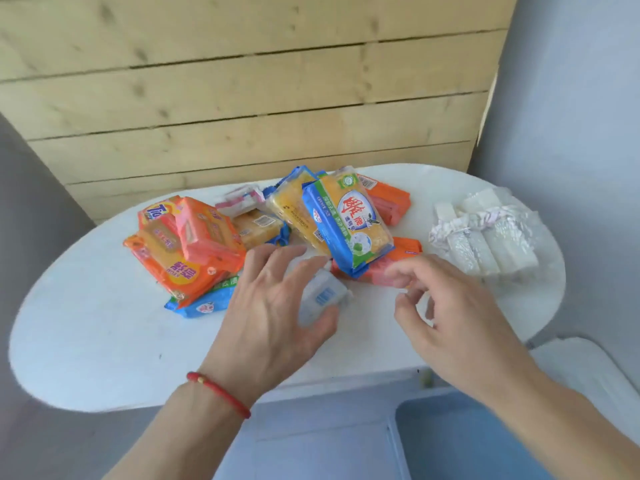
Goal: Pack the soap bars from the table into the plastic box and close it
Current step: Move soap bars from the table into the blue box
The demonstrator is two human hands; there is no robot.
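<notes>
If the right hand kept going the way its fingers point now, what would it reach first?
The right hand has its fingers aimed up and left toward the pile. The first thing in line looks like the pink-orange soap pack lying under the blue-and-yellow soap pack; its fingertips seem nearly there, though depth is unclear.

1. My left hand (273, 299) reaches in from the near edge of the surface, palm down, fingers and thumb curled round a small white soap bar (320, 296).
2. My right hand (446, 306) hovers beside it, fingers loosely curled, holding nothing.
</notes>
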